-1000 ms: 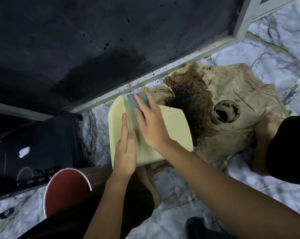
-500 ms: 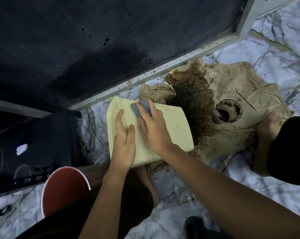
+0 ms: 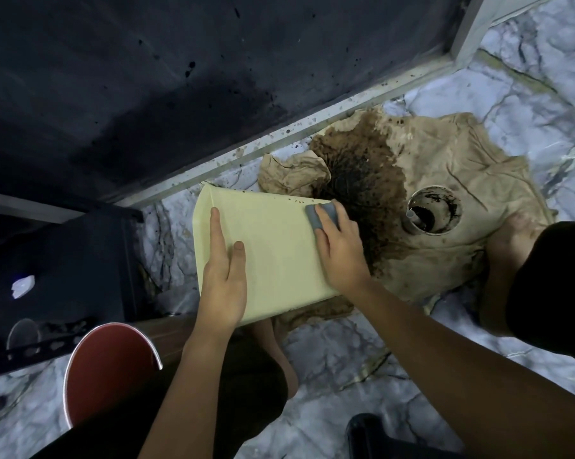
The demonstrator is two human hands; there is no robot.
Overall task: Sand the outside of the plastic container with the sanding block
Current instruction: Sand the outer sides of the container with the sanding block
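Observation:
A pale yellow plastic container (image 3: 272,246) lies on its side on the marble floor, its broad outer face turned up. My left hand (image 3: 224,276) rests flat on the near left part of that face, fingers pointing away from me. My right hand (image 3: 340,250) presses a grey sanding block (image 3: 319,213) against the container's far right edge. Only the block's front end shows past my fingers. A few dark specks dot the yellow face near the block.
A stained tan cloth (image 3: 445,180) with a dark wet patch lies to the right, with a dirty round tin (image 3: 433,213) on it. A red bucket (image 3: 107,369) stands near left. A dark panel (image 3: 180,77) and a black case (image 3: 57,270) close off the left and far side.
My right hand has slid the sanding block from the container's far left corner across to its right edge. My left hand has stayed flat on the near left side.

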